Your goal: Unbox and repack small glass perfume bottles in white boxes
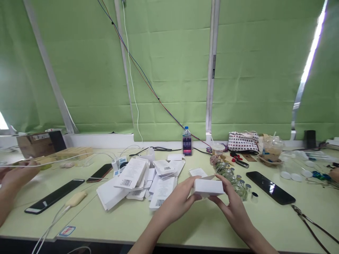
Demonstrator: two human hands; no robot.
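Observation:
A small white cardboard box (209,187) is held up over the front of the table between both hands. My left hand (182,194) grips its left side, fingers above and thumb below. On the right side, my right hand (229,197) pinches it the same way. One flap seems to stand up along the box's top edge. Left of my hands lies a heap of flat white cartons (135,173), several with printed text and barcodes. Another white carton (198,172) lies just behind the held box. Close to my right hand is a row of small clear glass jars (230,176) with metal caps.
Phones (270,187) lie to the right and left, with pliers (304,215) at the right edge. A water bottle (186,141), a patterned pouch (243,141) and plastic cups stand at the back. White cables cross the left side. Co-workers' hands (19,174) show at both edges.

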